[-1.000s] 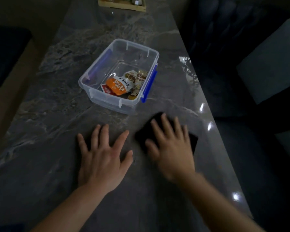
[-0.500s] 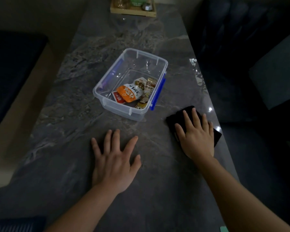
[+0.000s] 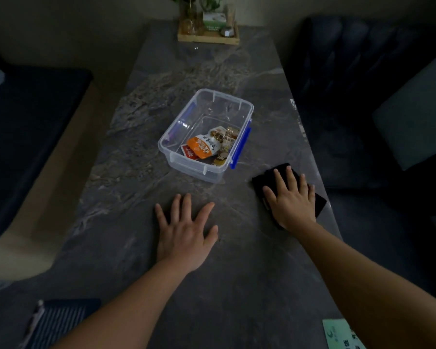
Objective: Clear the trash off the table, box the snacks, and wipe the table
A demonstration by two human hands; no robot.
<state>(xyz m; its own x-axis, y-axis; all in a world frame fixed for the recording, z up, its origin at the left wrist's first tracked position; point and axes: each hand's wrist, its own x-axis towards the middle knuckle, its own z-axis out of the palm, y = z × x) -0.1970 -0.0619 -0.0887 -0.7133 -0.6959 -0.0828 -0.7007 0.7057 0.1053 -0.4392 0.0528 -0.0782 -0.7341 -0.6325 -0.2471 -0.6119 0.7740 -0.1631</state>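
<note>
The left hand [image 3: 184, 235] lies flat, fingers spread, on the table [image 3: 126, 177], while at three o'clock the right hand [image 3: 291, 200] presses open-palmed on a black cloth [image 3: 264, 178].

Box [image 3: 207, 137] mid-tabletop [image 3: 141, 248] with snack packets [image 3: 207, 146] inside, left hand [image 3: 184, 231] flat before it, right hand [image 3: 291, 200] on cloth [image 3: 262, 178] near right edge, tray [image 3: 208, 37] at far end
</note>
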